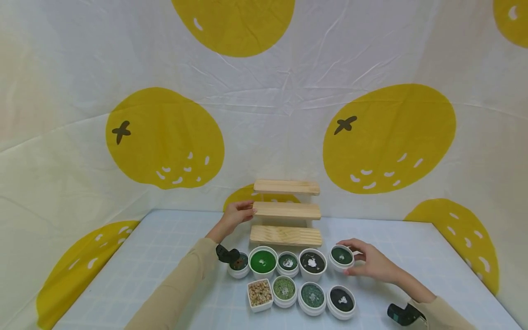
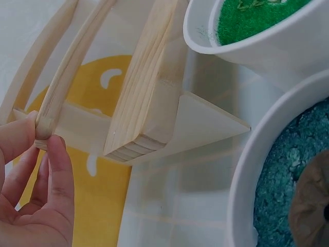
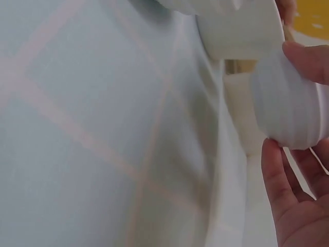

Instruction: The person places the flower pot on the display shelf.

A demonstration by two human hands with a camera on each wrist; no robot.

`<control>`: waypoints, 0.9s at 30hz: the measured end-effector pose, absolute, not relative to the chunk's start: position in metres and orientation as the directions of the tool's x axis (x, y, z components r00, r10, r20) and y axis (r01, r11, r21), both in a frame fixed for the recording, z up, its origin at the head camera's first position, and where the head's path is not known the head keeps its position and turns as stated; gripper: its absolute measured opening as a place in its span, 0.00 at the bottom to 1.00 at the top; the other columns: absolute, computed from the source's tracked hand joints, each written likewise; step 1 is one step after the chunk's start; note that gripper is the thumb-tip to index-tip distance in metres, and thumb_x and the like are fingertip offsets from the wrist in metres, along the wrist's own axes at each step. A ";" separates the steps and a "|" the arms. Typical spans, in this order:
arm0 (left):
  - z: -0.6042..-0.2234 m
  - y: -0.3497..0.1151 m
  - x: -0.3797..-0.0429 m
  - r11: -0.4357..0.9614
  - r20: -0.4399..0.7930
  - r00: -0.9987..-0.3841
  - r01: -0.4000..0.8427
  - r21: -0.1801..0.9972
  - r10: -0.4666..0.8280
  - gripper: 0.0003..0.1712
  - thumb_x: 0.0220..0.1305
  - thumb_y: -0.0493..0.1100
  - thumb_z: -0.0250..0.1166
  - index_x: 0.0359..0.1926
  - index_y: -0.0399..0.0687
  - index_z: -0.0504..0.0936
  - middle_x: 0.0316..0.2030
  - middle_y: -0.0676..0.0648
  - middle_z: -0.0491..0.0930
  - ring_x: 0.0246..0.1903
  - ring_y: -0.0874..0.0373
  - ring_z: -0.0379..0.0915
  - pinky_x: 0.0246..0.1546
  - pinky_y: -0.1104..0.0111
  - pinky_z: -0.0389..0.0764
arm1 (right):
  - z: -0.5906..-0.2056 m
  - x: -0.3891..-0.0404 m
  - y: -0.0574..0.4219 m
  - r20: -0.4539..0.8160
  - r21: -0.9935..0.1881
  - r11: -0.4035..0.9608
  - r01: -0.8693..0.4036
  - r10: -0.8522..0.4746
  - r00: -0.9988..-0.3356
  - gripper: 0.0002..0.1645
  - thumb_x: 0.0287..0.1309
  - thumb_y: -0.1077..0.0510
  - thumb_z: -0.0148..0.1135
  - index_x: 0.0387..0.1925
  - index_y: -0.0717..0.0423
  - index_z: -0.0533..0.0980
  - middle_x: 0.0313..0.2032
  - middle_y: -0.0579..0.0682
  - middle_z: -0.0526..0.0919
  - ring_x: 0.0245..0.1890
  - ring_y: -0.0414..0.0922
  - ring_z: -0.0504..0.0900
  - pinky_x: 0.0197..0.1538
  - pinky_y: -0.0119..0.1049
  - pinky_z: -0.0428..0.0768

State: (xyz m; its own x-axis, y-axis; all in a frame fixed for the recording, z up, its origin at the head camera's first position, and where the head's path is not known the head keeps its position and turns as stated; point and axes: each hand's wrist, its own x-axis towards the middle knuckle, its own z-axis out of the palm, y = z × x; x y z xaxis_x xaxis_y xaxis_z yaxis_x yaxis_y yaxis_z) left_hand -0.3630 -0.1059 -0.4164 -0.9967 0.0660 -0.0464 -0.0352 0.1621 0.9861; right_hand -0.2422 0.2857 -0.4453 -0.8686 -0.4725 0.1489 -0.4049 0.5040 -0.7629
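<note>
My left hand (image 1: 235,217) pinches the left end of the middle board (image 1: 286,211) of a three-tier wooden display stand (image 2: 141,103). Between right thumb and fingers, my right hand (image 1: 373,263) holds a small white round pot (image 3: 288,105) with dark green contents (image 1: 341,255). This pot seems raised a little off the table, at the right end of the back row of pots. Beside it stands a white pot with a black-and-white top (image 1: 312,262). A bright green pot (image 1: 263,261) and a smaller dark green one (image 1: 288,262) stand farther left.
Under my left wrist is a pot with blue-green contents and a brown piece (image 1: 238,263). The front row has a square cup of tan granules (image 1: 260,293) and several round pots (image 1: 312,297). A white cloth with yellow fruit prints (image 1: 272,137) hangs behind the pale checked table (image 1: 173,238).
</note>
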 end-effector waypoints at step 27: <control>-0.414 -0.105 -0.360 0.156 -0.035 -0.998 -0.025 0.987 0.059 0.24 0.60 0.34 0.65 0.58 0.34 0.76 0.52 0.34 0.78 0.37 0.61 0.79 0.46 0.64 0.85 | -0.409 -0.262 0.245 0.172 -0.745 0.527 -0.409 -0.440 -0.881 0.39 0.45 0.53 0.75 0.59 0.59 0.71 0.51 0.54 0.79 0.47 0.43 0.76 0.50 0.29 0.82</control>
State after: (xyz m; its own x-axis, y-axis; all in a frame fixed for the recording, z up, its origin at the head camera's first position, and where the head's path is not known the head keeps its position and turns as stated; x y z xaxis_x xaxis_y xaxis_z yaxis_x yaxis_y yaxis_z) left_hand -0.3603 -0.1051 -0.4136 -0.9977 0.0590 -0.0348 -0.0252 0.1564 0.9874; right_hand -0.2619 0.2451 -0.4087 -0.8813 -0.4401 0.1719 -0.4087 0.5273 -0.7450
